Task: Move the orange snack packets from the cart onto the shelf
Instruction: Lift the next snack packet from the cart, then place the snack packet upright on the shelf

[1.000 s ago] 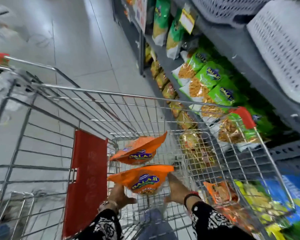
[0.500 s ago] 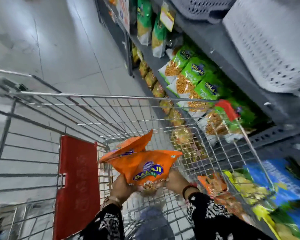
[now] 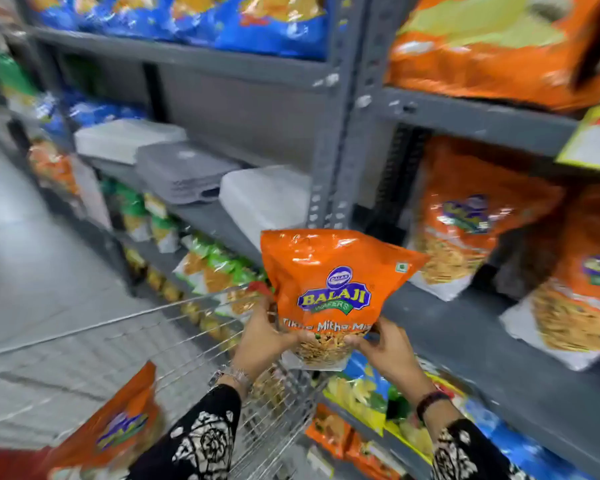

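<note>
An orange Balaji snack packet (image 3: 329, 289) is held upright in front of the grey shelf (image 3: 471, 327), above the cart's right rim. My left hand (image 3: 264, 337) grips its lower left corner and my right hand (image 3: 385, 348) grips its lower right corner. A second orange packet (image 3: 118, 424) leans in the wire cart (image 3: 201, 327) at the lower left. Several matching orange packets (image 3: 471, 220) stand on the shelf to the right.
Grey and white plastic baskets (image 3: 187, 171) lie on the shelf to the left of a grey upright post (image 3: 336, 133). Green packets (image 3: 215, 268) fill the shelf below them. Blue packets (image 3: 222, 19) sit on top. Grey floor lies at left.
Both hands have lifted the orange packet out of the cart and up to shelf height. The view has swung from down into the cart toward the shelving.
</note>
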